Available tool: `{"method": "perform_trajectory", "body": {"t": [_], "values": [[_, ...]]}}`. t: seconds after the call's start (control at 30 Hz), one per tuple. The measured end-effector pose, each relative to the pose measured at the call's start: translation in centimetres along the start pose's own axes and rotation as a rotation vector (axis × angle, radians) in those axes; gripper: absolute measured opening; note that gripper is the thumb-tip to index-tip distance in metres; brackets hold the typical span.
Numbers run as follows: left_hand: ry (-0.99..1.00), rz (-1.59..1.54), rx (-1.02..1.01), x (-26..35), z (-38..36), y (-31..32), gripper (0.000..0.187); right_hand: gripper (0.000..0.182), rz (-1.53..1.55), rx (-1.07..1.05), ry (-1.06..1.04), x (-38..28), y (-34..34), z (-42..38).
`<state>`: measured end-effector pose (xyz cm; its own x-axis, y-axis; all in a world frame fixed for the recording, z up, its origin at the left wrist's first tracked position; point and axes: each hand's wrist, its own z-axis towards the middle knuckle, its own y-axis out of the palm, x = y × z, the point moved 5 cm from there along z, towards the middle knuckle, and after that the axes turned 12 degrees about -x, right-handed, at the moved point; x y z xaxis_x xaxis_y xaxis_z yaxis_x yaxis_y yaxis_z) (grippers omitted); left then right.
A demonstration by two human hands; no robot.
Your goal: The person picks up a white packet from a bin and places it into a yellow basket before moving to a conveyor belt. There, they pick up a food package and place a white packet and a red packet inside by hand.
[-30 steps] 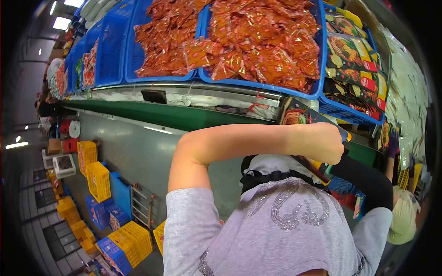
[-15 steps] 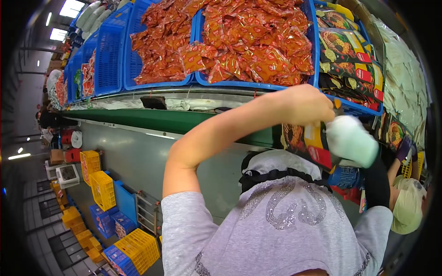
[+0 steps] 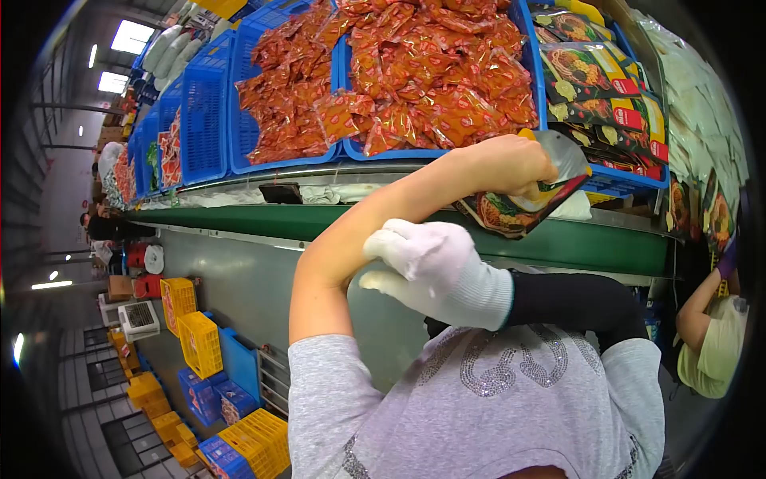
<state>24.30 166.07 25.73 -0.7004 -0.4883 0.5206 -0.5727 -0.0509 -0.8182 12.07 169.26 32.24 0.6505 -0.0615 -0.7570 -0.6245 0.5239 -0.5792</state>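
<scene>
My left hand point(image 3: 519, 164) is bare and closed around the upper part of a black food pouch point(image 3: 503, 214) with a noodle picture on it. The pouch hangs tilted over the green conveyor belt point(image 3: 594, 243), just in front of the blue crates. My right hand point(image 3: 435, 267) wears a white glove and holds nothing. Its fingers point left, parted from the thumb, beside my left forearm and nearer my chest. Orange-red sauce packets point(image 3: 447, 80) fill the blue crate beyond my left hand. More black pouches point(image 3: 598, 116) lie stacked in the crate to its right.
Further blue crates point(image 3: 203, 112) line the belt toward the left. Yellow crates point(image 3: 199, 343) stand on the floor at lower left. A co-worker point(image 3: 714, 343) with purple gloves is at the far right, near pale packets point(image 3: 694, 104). Another person point(image 3: 116, 227) stands far left.
My right hand has come away from the pouch and moved left, toward my left forearm. My left hand still grips the pouch, which has shifted left and tilted.
</scene>
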Motion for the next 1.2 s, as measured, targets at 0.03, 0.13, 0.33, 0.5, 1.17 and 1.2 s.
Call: {"method": "perform_trajectory", "body": {"t": [0.03,0.13,0.33,0.5,1.17,1.2], "values": [[-0.006,0.002,0.002,-0.1,0.1,0.2,0.014,0.021,0.001,-0.002,-0.006,-0.1,0.3,0.2],[0.017,0.028,0.012,-0.5,0.4,0.7,0.011,0.017,-0.107,0.020,0.014,-0.2,0.8,0.4],[-0.051,-0.008,-0.045,-1.1,1.3,1.8,0.012,0.014,-0.192,0.039,-0.103,-0.2,1.1,-0.7],[-0.036,0.004,-0.038,-0.9,1.5,2.1,0.015,0.014,-0.033,0.051,-0.149,0.2,-0.1,-2.0],[-0.136,0.119,-0.199,-0.3,1.8,7.0,0.020,0.024,0.107,-0.039,0.069,-0.2,-2.2,-1.1],[-0.132,0.136,-0.201,-0.4,1.9,7.7,0.020,0.024,0.124,-0.136,0.135,0.1,-1.4,-0.6]]}}
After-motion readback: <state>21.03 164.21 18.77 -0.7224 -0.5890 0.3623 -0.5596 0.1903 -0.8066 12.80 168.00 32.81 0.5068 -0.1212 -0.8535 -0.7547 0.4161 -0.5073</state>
